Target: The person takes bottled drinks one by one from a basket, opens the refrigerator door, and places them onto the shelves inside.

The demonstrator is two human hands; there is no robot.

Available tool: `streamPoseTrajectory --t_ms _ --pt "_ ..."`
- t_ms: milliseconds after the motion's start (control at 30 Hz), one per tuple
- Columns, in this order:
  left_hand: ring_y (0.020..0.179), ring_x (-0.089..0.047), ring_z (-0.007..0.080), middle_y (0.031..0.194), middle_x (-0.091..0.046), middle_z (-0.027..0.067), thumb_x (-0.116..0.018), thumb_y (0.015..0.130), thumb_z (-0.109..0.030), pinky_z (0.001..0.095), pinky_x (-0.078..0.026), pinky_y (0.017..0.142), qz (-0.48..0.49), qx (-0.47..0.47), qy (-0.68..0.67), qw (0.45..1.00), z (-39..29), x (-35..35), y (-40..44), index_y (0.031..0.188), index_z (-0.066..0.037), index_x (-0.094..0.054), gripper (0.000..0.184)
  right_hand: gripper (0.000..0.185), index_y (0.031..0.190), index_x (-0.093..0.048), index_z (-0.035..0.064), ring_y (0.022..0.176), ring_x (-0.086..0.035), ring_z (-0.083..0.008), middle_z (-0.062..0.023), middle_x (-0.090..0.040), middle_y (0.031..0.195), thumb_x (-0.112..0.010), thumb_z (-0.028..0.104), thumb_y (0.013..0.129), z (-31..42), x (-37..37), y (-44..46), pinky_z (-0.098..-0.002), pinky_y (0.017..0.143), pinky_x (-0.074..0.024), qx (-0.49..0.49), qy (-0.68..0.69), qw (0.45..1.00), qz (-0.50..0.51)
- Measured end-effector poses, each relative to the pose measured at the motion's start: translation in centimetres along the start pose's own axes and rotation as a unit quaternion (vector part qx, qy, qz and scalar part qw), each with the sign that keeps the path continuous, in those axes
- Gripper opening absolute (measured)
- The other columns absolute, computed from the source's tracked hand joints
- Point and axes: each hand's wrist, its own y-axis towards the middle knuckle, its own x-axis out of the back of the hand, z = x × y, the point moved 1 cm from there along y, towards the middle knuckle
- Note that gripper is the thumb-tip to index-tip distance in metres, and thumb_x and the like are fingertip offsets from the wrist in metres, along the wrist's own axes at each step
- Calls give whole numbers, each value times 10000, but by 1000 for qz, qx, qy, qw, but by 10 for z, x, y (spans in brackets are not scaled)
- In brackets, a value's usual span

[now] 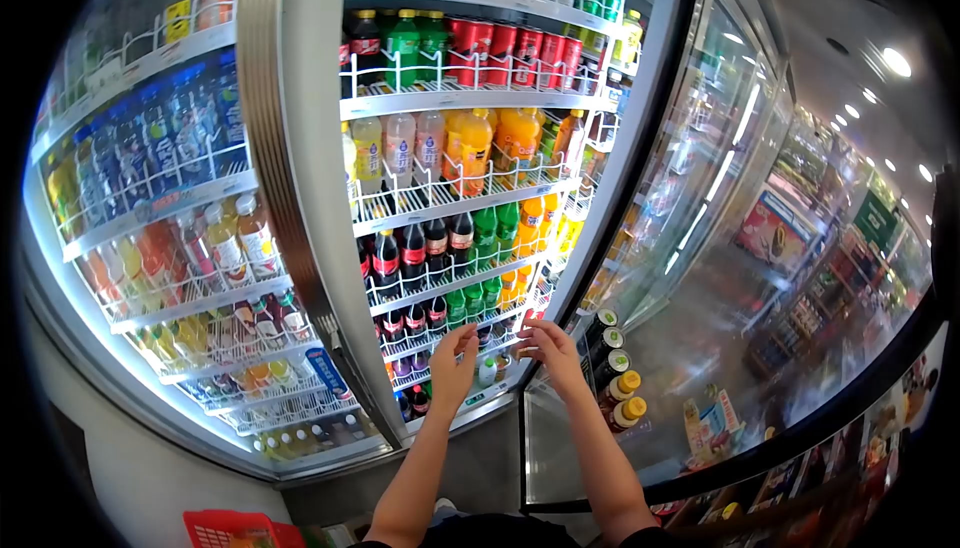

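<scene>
My left hand (pixel 454 363) is raised in front of the lower shelves of the open drinks fridge, its fingers loosely bent, with nothing visible in it. To its right, my right hand (pixel 547 350) is held at about the same height, fingers apart and curved toward the left, and I see nothing in it. The two hands do not touch. Behind them stand cola bottles (pixel 413 251), green soda bottles (pixel 485 235) and orange drink bottles (pixel 468 148) in white wire shelves (pixel 452 207). Red cans (pixel 500 55) sit higher up.
A black-framed glass door (pixel 650 388) stands swung out on the right, with several yellow-capped bottles (pixel 627 385) seen by it. On the left is another lit fridge section with water bottles (pixel 155 133). A red basket (pixel 232 528) lies at the lower left.
</scene>
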Motion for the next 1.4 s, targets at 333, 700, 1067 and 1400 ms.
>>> streamPoseTrajectory --t_ms 333,700,1067,1400 --pt "867 -642 105 982 -696 60 -617 949 -136 243 -505 763 -104 52 6 993 -64 42 -111 1150 -31 -659 231 319 839 -524 60 543 -497 -156 0 -407 579 -455 315 1017 20 -57 -28 -309 527 -433 -11 200 975 96" --pt "905 -637 101 995 -694 61 -610 954 -147 243 -490 802 -365 147 141 908 -107 194 -316 1145 -14 -653 237 372 764 -421 115 453 -311 -82 37 -291 554 -379 344 1054 7 -157 -96 -232 397 -272 -61 339 901 266" --pt "1018 -614 115 1055 -658 45 -608 957 -111 261 -485 878 -490 127 149 849 -122 292 -431 1172 -20 -616 234 371 807 -482 91 484 -396 -92 31 -338 550 -431 385 1029 -74 -261 -130 -241 461 -358 -144 224 881 392" --pt "872 -567 79 950 -624 16 -580 970 -130 218 -468 779 -592 114 145 785 -123 395 -452 1148 -14 -620 216 371 1037 -574 -7 770 -635 -191 -88 -619 860 -444 340 1028 -130 -399 -274 -332 739 -533 -263 125 762 578"
